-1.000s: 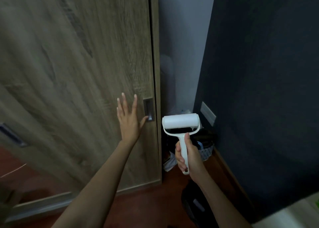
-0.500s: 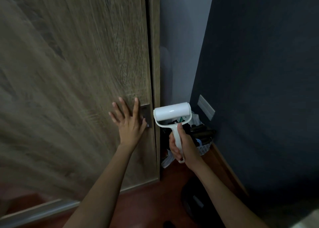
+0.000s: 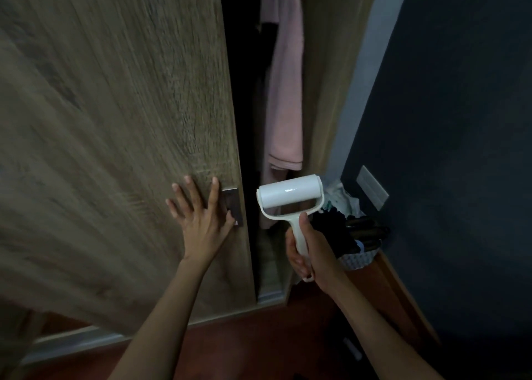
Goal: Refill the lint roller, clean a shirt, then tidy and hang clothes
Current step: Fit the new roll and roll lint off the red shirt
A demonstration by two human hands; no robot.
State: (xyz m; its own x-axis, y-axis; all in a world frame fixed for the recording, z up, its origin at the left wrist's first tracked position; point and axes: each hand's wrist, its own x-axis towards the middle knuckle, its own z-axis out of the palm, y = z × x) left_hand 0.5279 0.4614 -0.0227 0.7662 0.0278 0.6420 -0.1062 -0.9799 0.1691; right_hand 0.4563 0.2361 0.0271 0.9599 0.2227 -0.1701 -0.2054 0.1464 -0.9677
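Observation:
My right hand (image 3: 312,251) grips the handle of a white lint roller (image 3: 290,194), held upright with its roll on top, in front of the wardrobe gap. My left hand (image 3: 201,218) lies flat with fingers spread on the wooden sliding wardrobe door (image 3: 115,120), its thumb at the recessed metal handle (image 3: 233,207). The door stands partly slid to the left. In the dark gap hangs a pink garment (image 3: 285,91), with a darker garment barely visible to its left.
A small basket (image 3: 358,257) heaped with dark and light items sits on the floor in the corner to the right. A dark blue wall (image 3: 460,149) with a white switch plate (image 3: 372,187) closes the right side. The floor (image 3: 259,348) is reddish wood.
The wardrobe door has slid left under my left hand, opening a gap that shows the hanging pink garment. My right hand still holds the lint roller, now slightly higher.

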